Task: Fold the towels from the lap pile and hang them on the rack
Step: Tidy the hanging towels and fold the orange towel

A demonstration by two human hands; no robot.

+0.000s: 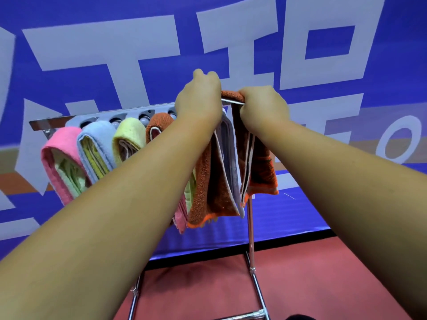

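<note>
As both arms reach out, the right hand (263, 107) closes its grip on the orange towel (261, 176) draped at the rack's (250, 227) right end, probably evening its fall; the left hand (198, 100) curls over the bar alongside, its hold hidden. Hung towels (97, 144) fill the left.

pink towel (54, 155); light-blue towel (98, 137); yellow towel (130, 131); rust-orange towel (262, 176); grey-lettered blue banner (404, 54); red floor (323, 285)

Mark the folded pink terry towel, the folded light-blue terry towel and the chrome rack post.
Pink terry towel (61, 138): head view, top fold.
Light-blue terry towel (99, 132): head view, top fold.
Chrome rack post (251, 227): head view, mid-shaft.
</note>
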